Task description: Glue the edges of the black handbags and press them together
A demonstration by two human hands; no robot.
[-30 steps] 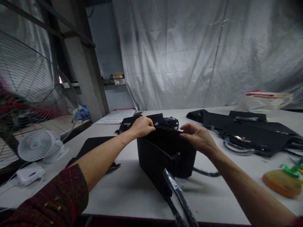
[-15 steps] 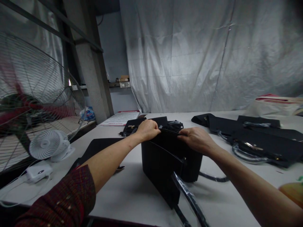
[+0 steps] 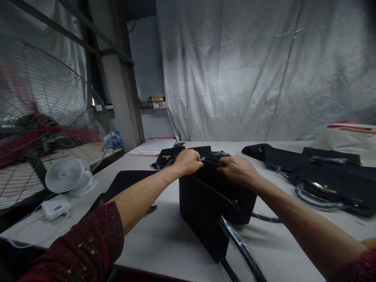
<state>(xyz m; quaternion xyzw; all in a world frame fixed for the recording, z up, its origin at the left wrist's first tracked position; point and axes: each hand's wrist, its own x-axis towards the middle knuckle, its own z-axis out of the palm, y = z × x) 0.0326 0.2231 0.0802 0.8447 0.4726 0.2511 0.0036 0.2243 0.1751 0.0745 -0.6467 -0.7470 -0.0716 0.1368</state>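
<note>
A black handbag (image 3: 211,207) stands upright on the white table (image 3: 164,243) in front of me. Its plastic-wrapped handle (image 3: 239,246) hangs off the near side towards me. My left hand (image 3: 188,161) is closed in a fist on the bag's top edge at the far left. My right hand (image 3: 237,169) grips the same top edge just to the right, its fingers curled over it. The two hands are close together, almost touching. What lies under the fingers is hidden.
More black bags and pieces (image 3: 323,172) with wrapped handles lie at the right. A flat black sheet (image 3: 123,184) lies left of the bag, another black bag (image 3: 167,156) behind it. A large running fan (image 3: 44,125), a small white fan (image 3: 66,176) and a white box (image 3: 55,206) stand at the left.
My two hands have drawn closer together along the bag's top edge, pinching it shut. The view has shifted a little, so the bag sits slightly further right and lower.
</note>
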